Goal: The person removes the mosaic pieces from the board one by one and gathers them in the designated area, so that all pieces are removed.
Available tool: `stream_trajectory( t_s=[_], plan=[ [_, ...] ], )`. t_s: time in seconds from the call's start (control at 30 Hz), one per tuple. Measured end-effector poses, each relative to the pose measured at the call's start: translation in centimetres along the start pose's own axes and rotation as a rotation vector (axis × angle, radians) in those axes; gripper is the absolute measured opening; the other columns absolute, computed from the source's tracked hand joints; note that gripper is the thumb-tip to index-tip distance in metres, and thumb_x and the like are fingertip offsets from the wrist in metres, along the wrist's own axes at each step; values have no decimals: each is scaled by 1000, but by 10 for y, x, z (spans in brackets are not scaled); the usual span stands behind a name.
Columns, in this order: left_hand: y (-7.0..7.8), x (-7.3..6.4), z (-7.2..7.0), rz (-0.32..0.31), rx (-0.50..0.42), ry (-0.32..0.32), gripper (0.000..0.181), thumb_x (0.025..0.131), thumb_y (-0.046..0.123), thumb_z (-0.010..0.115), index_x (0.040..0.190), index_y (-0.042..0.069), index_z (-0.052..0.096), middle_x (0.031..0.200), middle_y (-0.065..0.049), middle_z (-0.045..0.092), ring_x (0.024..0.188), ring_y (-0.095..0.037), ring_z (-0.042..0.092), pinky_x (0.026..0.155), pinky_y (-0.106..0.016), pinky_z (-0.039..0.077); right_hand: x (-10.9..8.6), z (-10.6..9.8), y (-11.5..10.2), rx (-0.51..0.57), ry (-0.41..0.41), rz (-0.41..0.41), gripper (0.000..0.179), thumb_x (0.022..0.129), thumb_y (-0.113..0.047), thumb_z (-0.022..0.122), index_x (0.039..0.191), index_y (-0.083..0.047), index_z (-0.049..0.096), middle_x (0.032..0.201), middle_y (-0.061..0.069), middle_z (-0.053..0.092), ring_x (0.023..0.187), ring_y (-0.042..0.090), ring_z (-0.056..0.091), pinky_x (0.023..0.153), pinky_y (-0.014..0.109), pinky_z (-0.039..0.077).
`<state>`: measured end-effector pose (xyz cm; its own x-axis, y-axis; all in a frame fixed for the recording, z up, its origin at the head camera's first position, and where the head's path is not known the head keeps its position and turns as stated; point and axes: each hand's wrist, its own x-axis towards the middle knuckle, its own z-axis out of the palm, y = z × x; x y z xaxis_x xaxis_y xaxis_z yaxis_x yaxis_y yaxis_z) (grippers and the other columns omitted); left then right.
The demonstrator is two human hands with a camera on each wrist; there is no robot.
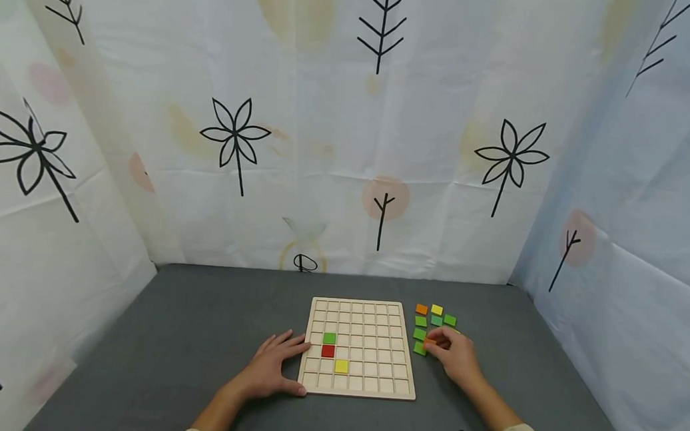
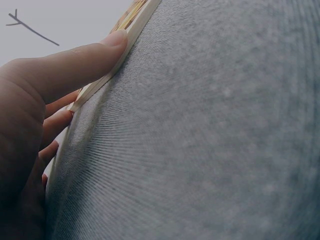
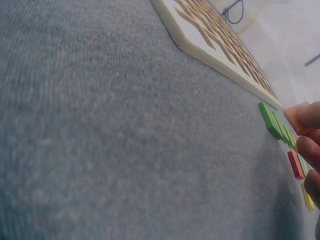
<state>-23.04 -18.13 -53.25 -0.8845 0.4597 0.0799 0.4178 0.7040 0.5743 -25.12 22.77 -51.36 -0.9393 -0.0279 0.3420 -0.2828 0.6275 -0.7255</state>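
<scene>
A wooden grid board (image 1: 374, 316) lies flat on the table, with a green tile (image 1: 329, 338), a red tile (image 1: 327, 351) and a yellow tile (image 1: 342, 367) in its cells. My left hand (image 1: 271, 367) rests at the board's left edge, fingers spread; in the left wrist view its thumb touches the rim (image 2: 131, 37). Right of the board, my right hand (image 1: 458, 357) pinches an orange tile (image 3: 295, 117) between thumb and fingers, above the loose tiles. Part of that tile is hidden by the fingers.
Loose tiles stand in rows right of the board, among them an orange tile (image 1: 421, 309), a yellow tile (image 1: 437, 310) and several green ones (image 1: 419, 334). A red tile (image 3: 295, 165) shows beneath the right hand. Patterned cloth (image 1: 326, 141) hangs behind the grey table (image 1: 224, 314).
</scene>
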Motion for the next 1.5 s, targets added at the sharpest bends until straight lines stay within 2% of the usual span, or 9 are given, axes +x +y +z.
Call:
stream_trajectory(
  t_s=[0.4,0.83,1.13,1.5],
  plan=[
    [2,2,-1,-21,5,-10,95,65,66,77,143,17,52,150,-3,42,144,-35,22,112,-60,7,-6,-7,7,-60,-20,51,14,79,-10,80,89,-8,69,79,-3,66,68,13,58,61,28,48],
    [2,0,-1,-15,-4,-7,95,65,66,77,143,17,52,150,-2,42,144,-34,22,112,-60,7,-9,-9,10,-96,-29,50,15,79,-11,80,89,-9,69,75,-4,63,64,11,54,59,28,45],
    [3,-1,-1,-4,-11,1,94,66,62,79,143,15,52,150,-5,42,143,-37,22,111,-61,7,-10,-9,11,-159,-17,-4,18,77,-6,81,90,-6,70,77,-2,52,63,11,46,57,28,41],
    [4,-1,-1,-6,-8,1,93,67,62,79,143,14,52,150,-5,42,143,-38,22,111,-62,7,-12,-9,9,-211,-25,-36,17,82,-12,78,94,-2,74,77,-1,51,62,11,42,55,27,37]
  ],
)
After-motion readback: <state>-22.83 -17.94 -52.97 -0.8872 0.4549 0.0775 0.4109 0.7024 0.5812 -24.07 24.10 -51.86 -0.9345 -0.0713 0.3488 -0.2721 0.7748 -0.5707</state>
